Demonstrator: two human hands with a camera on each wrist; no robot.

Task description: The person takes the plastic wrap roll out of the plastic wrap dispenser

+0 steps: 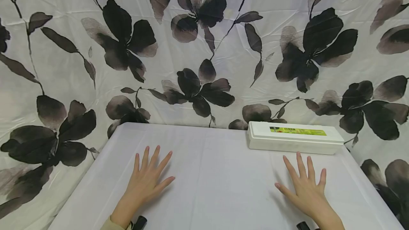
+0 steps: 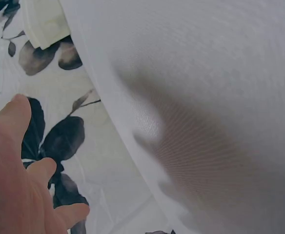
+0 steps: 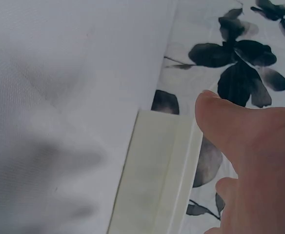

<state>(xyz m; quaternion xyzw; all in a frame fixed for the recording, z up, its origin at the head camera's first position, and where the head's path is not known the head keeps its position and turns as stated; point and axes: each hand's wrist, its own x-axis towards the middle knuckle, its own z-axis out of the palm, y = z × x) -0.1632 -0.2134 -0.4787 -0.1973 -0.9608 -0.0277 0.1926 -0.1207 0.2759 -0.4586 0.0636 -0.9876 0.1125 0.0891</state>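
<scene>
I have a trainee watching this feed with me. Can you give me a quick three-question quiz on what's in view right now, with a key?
1. True or false: the left hand and the right hand both have their fingers spread and hold nothing.

2. Which is nearest to the white box?
A. The left hand
B. The right hand
C. Both equally

3. Fill in the blank: seen from the person's side, the box lies near the far ____ corner of the table.

Key: 1. True. 2. B. 3. Right.
</scene>
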